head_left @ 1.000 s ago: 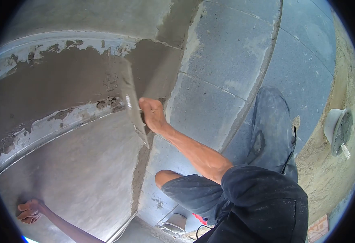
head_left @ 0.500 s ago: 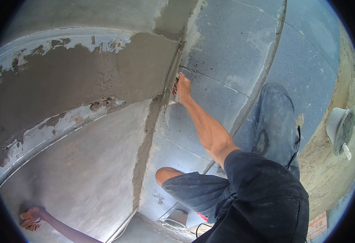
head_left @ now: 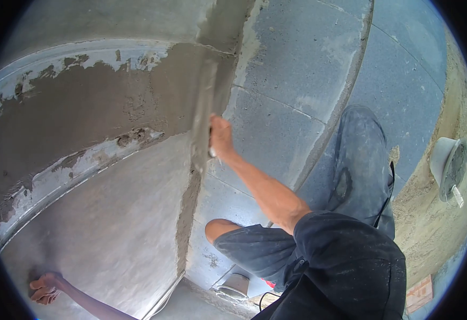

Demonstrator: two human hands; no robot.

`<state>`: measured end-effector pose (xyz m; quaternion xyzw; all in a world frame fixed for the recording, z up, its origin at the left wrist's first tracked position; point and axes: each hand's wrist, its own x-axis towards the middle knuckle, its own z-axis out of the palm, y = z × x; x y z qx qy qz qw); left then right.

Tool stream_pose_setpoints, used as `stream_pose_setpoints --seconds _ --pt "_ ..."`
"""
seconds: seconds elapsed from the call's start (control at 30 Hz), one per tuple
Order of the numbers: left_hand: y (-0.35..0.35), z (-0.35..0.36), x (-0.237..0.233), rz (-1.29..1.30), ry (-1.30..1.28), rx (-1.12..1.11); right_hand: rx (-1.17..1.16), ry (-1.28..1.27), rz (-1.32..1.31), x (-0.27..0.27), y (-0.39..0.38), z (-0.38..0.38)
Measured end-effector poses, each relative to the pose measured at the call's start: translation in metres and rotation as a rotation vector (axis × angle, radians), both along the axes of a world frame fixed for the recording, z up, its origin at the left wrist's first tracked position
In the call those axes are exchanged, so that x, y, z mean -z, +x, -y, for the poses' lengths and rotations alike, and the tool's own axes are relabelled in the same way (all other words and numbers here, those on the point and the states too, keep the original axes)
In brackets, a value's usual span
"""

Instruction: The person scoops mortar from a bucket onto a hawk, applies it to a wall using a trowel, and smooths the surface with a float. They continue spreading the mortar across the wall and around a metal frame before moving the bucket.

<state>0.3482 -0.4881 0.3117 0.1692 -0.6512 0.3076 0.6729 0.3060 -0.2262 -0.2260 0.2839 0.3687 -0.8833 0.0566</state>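
My right hand [head_left: 221, 137] is closed around the handle of a plastering trowel [head_left: 202, 112]. Its long blade, smeared by motion, is over the edge of the damp mortar band [head_left: 95, 98] on the wall, close to where wall and floor slabs meet. At the lower left, my left hand [head_left: 45, 288] rests against the smooth grey wall [head_left: 116, 213]. Its fingers are somewhat bent and apart, with nothing seen in them.
Blue-grey floor slabs [head_left: 276, 133] lie under my legs. A bucket [head_left: 234, 285] stands near my bent knee. At the far right is another bucket [head_left: 442, 162] with a pale stick-like piece on it. Pale strips with patchy mortar border the damp band.
My right hand and the trowel have moved left and down in the view, from the corner by the floor onto the wall. My left hand has stayed almost where it was.
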Motion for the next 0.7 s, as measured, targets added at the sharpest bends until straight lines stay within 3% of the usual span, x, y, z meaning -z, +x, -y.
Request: stream_pose_setpoints --seconds 0.03,0.1,0.33,0.63,0.7 --pt "0.0 0.0 0.001 0.002 -0.006 -0.002 -0.014 -0.096 0.141 0.009 -0.004 -0.015" --pt "0.0 0.003 0.001 0.0 -0.005 -0.003 0.031 -0.235 0.159 0.049 -0.011 -0.032" --pt "0.004 0.006 0.0 0.005 -0.01 -0.004 0.047 -0.239 0.304 0.09 -0.023 -0.026" --pt "0.001 0.009 -0.003 0.004 -0.004 0.012 0.076 0.032 0.287 0.111 -0.047 -0.012" --pt "0.001 0.01 -0.002 0.005 -0.006 0.01 0.042 0.328 0.217 0.122 -0.046 -0.005"
